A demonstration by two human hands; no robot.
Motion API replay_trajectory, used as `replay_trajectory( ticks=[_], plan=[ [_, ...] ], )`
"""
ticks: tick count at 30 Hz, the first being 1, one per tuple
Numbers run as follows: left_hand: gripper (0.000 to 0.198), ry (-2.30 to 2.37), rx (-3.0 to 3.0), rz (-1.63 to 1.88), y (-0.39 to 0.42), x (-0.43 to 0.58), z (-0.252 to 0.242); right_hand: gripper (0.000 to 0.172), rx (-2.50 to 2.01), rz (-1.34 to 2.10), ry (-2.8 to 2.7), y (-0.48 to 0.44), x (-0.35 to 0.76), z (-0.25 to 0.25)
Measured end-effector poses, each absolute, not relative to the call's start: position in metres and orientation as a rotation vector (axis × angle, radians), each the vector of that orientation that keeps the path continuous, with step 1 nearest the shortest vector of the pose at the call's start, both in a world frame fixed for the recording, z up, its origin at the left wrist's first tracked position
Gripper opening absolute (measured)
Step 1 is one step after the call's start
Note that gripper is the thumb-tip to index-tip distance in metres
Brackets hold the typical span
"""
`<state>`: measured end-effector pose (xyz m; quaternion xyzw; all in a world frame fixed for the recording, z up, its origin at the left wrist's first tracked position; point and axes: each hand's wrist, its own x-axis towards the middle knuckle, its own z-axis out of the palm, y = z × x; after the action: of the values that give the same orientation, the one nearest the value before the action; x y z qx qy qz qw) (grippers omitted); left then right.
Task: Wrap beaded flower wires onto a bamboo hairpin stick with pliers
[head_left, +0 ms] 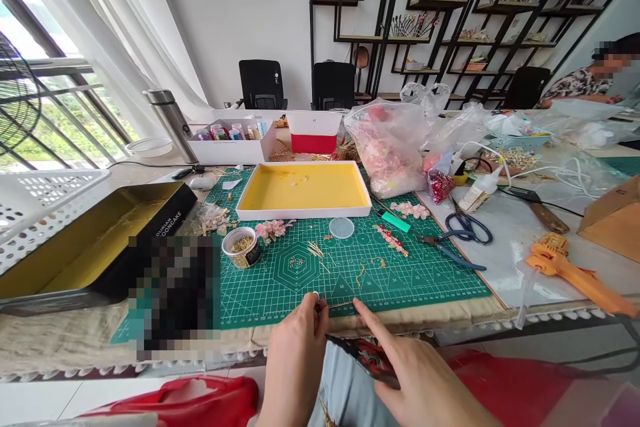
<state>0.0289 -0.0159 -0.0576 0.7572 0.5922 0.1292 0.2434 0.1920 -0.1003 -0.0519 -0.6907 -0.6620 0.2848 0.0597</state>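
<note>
My left hand is closed in a pinch at the front edge of the green cutting mat. A thin gold strand, wire or fine chain, runs from its fingertips towards the right. My right hand holds dark pliers with reddish handles in its palm, while the index finger reaches out to the strand's far end. Whatever else sits between the left fingertips is too small to make out. Just beyond lie short gold pins, a curled gold chain piece and a beaded flower strip.
Behind is a white tray with a yellow inside. A tub of gold bits stands left of the pins, near a black box. Blue-handled pliers and an orange glue gun lie right. A person sits far right.
</note>
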Motion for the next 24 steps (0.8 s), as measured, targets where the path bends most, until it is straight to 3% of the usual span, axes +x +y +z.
replay_trajectory(
  ticks=[9, 15, 21, 24],
  plan=[
    [0.015, 1.629, 2.074, 0.373, -0.016, 0.032, -0.056, 0.069, -1.797, 1.146, -1.658, -0.097, 0.202, -0.045],
    [0.015, 1.635, 2.08, 0.379, -0.015, 0.032, -0.056, 0.065, -1.682, 1.443, -1.429, -0.092, 0.208, -0.038],
    [0.016, 1.634, 2.055, 0.359, -0.012, 0.032, -0.053, 0.052, -1.416, 1.431, -1.074, -0.101, 0.207, -0.043],
    [0.017, 1.64, 2.04, 0.353, -0.012, 0.032, -0.053, 0.057, -1.243, 1.641, -0.847, -0.11, 0.2, -0.051]
  ],
)
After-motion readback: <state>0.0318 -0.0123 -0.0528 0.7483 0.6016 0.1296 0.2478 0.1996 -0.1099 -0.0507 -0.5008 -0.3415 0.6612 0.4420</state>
